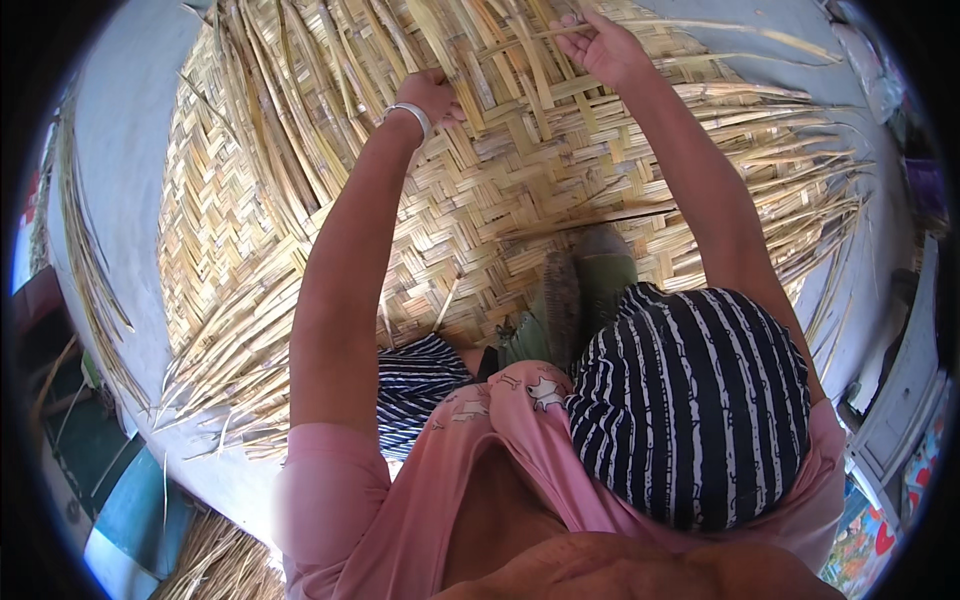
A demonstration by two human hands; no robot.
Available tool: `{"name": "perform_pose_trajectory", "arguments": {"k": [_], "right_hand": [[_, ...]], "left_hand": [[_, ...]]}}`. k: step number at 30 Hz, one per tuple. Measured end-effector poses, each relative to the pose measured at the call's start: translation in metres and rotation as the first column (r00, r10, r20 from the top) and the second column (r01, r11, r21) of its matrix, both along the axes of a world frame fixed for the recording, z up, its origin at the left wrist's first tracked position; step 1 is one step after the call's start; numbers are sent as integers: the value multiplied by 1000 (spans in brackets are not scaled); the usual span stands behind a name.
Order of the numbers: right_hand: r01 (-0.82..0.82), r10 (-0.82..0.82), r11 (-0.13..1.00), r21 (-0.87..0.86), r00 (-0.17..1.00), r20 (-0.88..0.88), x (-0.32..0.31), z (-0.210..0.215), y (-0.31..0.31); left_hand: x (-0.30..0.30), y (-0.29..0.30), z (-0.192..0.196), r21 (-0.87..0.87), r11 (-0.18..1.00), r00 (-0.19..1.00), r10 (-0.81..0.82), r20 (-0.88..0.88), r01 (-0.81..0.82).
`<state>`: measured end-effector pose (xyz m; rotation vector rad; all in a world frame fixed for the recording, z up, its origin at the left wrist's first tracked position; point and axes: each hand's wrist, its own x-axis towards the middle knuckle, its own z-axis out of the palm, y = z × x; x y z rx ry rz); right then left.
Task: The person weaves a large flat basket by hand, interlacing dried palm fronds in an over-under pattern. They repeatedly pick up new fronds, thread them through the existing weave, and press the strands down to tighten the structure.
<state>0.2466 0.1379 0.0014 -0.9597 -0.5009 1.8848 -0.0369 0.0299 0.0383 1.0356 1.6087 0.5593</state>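
Note:
A large woven mat of pale yellow split-cane strips spreads in front of me, its strip ends loose around the edges. My left hand, with a silvery bangle at the wrist, is closed at a group of lengthwise strips near the far middle; some fingertips are hidden against them. Farther right, my right hand has its fingers closed around a long thin cane strip. This strip lies crosswise over the weave, running left toward the strips by my left hand and right past the mat's edge.
Long unwoven strips lie at the far left. A shoe and my striped-clothed knee rest on the mat. Loose strips lie on the grey floor. A blue container stands at the lower left, a grey frame at the right.

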Motion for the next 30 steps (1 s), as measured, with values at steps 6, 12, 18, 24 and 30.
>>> {"name": "perform_pose_trajectory", "arguments": {"k": [6,12,18,24,30], "right_hand": [[-86,86,996,14,995,-45,22,-2,-25],[-81,75,993,84,995,71,23,3,-21],[-61,45,991,122,990,134,69,3,-13],[264,-254,964,-17,941,224,127,-34,16],[19,8,994,-110,971,240,72,-28,-5]], "left_hand": [[2,14,29,-77,934,828,-345,-442,348],[-18,36,3,-187,906,730,-417,-541,379],[-43,14,-14,-66,888,662,-387,-642,455],[-38,-7,-2,-68,877,626,-392,-675,476],[-85,17,-91,-126,342,33,-424,-905,931]]}}
